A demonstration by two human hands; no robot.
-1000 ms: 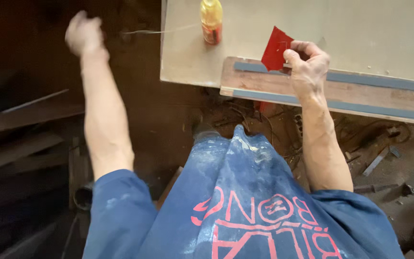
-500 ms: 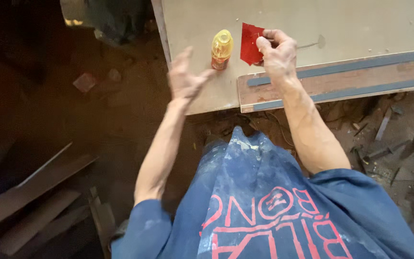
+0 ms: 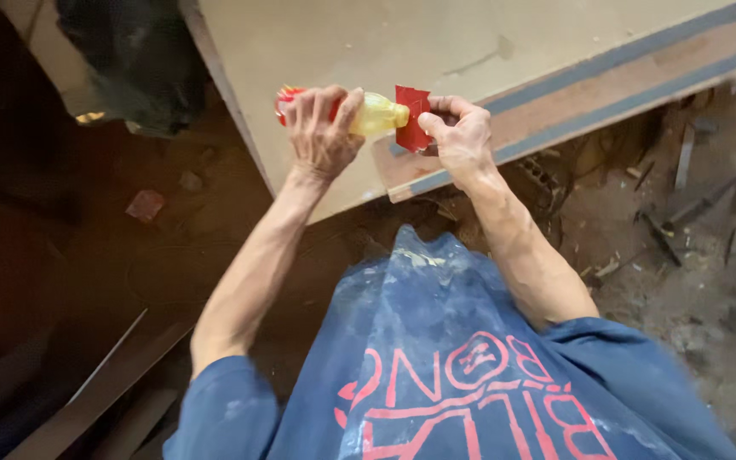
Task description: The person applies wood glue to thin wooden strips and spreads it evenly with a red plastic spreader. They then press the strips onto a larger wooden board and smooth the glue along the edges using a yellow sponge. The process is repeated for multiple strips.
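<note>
Both busy at twelve o'clock, just above the near edge of the pale board (image 3: 368,43). Wraps the left hand (image 3: 321,136) round the yellow bottle (image 3: 376,113), fingers closed over its body, and tips it onto its side, nozzle pointing to three o'clock. Pinches the red scraper (image 3: 411,119) in the right hand (image 3: 462,140), thumb and fingertips pressed on its lower edge (a thin, stiff-looking sheet, slightly bent). Sets nozzle against scraper: touching, or too close to tell apart. Holds both just over the end of the wooden strip (image 3: 606,81), a plank with two grey bands lying on the board and slanting off toward two o'clock.

Looks like the loading step: getting the bottle's contents onto the scraper's face. Calls next, by this reading, for a gentle squeeze from the left hand and a steady, level scraper, to avoid drips onto the littered floor (image 3: 683,213) at four o'clock. Shows a dark bulky shape (image 3: 138,60) at eleven o'clock, too dim to identify.
</note>
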